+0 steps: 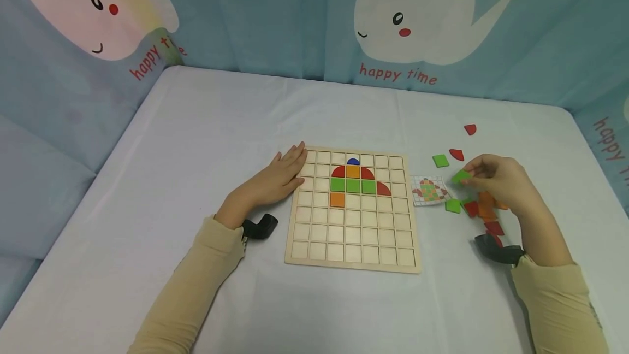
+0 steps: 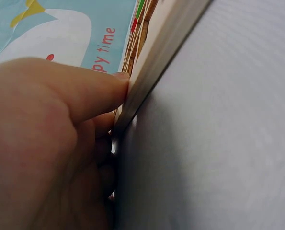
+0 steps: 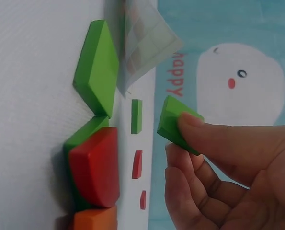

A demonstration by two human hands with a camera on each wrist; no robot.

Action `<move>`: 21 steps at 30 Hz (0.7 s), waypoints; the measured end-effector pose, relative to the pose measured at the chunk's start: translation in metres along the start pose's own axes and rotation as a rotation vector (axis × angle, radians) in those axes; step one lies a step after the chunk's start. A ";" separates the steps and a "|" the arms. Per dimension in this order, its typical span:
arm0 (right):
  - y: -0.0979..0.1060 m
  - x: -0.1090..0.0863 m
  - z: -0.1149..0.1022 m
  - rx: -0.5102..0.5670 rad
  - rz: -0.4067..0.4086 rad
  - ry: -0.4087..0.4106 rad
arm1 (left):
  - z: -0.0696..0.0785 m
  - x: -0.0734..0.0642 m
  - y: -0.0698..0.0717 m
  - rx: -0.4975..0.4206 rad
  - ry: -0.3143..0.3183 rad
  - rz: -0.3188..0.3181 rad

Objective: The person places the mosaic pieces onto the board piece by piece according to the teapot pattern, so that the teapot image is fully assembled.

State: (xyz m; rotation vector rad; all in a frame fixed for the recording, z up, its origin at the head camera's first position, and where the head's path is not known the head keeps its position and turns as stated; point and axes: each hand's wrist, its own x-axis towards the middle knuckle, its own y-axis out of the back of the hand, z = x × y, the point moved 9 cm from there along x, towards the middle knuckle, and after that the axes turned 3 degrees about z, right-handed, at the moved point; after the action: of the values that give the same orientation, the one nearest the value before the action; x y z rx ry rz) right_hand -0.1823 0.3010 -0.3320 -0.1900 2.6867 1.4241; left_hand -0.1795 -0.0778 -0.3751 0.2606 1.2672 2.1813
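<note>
My right hand (image 1: pixel 500 180) pinches a green square tile (image 3: pixel 173 122) between thumb and fingers, raised above the loose pieces. Fairly straight fingers of my left hand (image 1: pixel 276 176) rest on the upper left edge of the wooden grid board (image 1: pixel 344 264), thumb at its side. In the board's upper cells lie a blue half-round piece (image 1: pixel 352 161), red quarter-rounds (image 1: pixel 383 189), several green squares (image 1: pixel 353 186) and orange squares (image 1: pixel 337 200). A paper pattern card (image 1: pixel 417 199) with a coloured picture lies against the board's right side, one corner curling up.
Right of the card lies a loose cluster of green (image 1: pixel 453 206), red (image 1: pixel 494 228) and orange (image 1: pixel 486 209) pieces, partly overlapping. Farther back are a green square (image 1: pixel 440 160) and two red quarter-rounds (image 1: pixel 470 129). A printed curtain (image 1: pixel 275 26) hangs behind the white-covered table (image 1: pixel 221 108).
</note>
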 end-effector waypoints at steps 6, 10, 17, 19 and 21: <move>0.003 0.001 0.001 0.018 0.032 -0.015 | 0.001 0.000 0.000 -0.003 0.002 -0.004; 0.005 0.002 0.008 0.035 0.081 -0.020 | 0.001 -0.001 0.001 0.000 0.000 -0.005; 0.009 0.000 0.000 0.107 0.131 0.025 | 0.002 0.000 0.003 -0.006 0.001 -0.006; 0.007 0.001 -0.002 0.119 0.137 0.044 | 0.002 0.000 0.002 -0.006 0.001 -0.009; 0.005 0.003 -0.002 0.131 0.149 0.047 | 0.002 0.000 0.002 -0.004 0.004 -0.011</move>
State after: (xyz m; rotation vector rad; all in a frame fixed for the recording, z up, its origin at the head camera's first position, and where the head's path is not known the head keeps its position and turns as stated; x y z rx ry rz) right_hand -0.1856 0.3019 -0.3277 -0.0136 2.8747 1.2887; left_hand -0.1798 -0.0769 -0.3725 0.2472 1.2627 2.1760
